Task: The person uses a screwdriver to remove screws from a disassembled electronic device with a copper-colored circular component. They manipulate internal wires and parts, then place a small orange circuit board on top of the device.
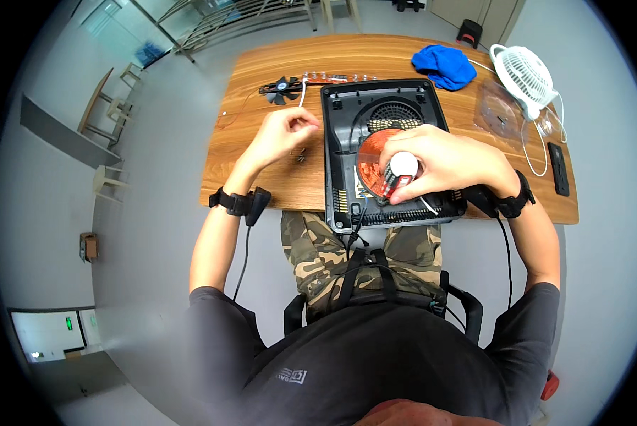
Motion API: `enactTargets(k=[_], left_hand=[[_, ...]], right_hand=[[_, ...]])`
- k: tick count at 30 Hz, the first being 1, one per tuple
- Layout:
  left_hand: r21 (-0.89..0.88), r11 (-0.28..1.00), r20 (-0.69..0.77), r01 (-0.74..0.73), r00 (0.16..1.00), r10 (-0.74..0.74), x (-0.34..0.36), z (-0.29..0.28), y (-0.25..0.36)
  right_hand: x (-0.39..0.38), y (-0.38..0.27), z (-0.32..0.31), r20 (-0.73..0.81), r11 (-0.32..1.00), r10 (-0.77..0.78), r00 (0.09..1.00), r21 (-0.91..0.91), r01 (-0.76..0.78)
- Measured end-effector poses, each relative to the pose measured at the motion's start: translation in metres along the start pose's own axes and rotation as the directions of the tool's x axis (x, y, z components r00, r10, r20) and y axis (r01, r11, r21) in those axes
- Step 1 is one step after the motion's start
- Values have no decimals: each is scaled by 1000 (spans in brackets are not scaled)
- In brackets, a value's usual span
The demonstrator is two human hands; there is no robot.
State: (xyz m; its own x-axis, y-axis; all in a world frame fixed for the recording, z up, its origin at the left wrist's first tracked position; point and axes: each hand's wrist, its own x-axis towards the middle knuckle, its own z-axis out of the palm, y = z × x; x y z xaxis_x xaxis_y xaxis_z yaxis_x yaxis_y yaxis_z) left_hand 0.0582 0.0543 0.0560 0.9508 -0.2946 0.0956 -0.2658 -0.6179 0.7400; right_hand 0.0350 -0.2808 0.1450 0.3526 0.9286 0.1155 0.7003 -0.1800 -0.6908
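A black plastic appliance housing (338, 156) lies open near the table's front edge, with a round vent at its far end. Inside it sits a copper-coloured coil disc (369, 157). My right hand (432, 160) is wrapped round a red and black cylinder with a white round cap (402, 167), held over the coil; its lower end is hidden. Just left of the housing, my left hand (286, 131) hovers with thumb and fingertips pinched; anything between them is too small to make out. Several small screws (301, 155) lie on the table below that hand.
Behind my left hand lie a small black fan (281, 90) and a narrow circuit board (339, 77). To the right are a blue cloth (444, 67), a white desk fan (524, 74), a clear plastic bag (498, 110) and a long black strip (558, 169) on the wooden table (261, 181).
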Motion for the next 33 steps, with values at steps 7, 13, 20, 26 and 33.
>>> enactTargets(k=[7, 13, 20, 26, 33], left_hand=[[401, 916, -37, 2, 999, 14, -25, -6, -75], [410, 912, 42, 15, 999, -35, -29, 10, -73], [500, 865, 46, -44, 999, 25, -31, 22, -76], [519, 851, 71, -82, 996, 52, -29, 26, -67], [561, 812, 84, -160, 987, 137, -22, 31, -82]], right_hand=[[9, -7, -11, 102, 1000, 1, 995, 22, -3], [3, -11, -14, 99, 998, 50, 994, 42, -55], [-6, -17, 0, -6, 998, -54, 999, -23, 54], [-8, -30, -9, -181, 1000, 22, 983, 8, -21], [-17, -17, -16, -217, 987, 162, 963, 15, -163]])
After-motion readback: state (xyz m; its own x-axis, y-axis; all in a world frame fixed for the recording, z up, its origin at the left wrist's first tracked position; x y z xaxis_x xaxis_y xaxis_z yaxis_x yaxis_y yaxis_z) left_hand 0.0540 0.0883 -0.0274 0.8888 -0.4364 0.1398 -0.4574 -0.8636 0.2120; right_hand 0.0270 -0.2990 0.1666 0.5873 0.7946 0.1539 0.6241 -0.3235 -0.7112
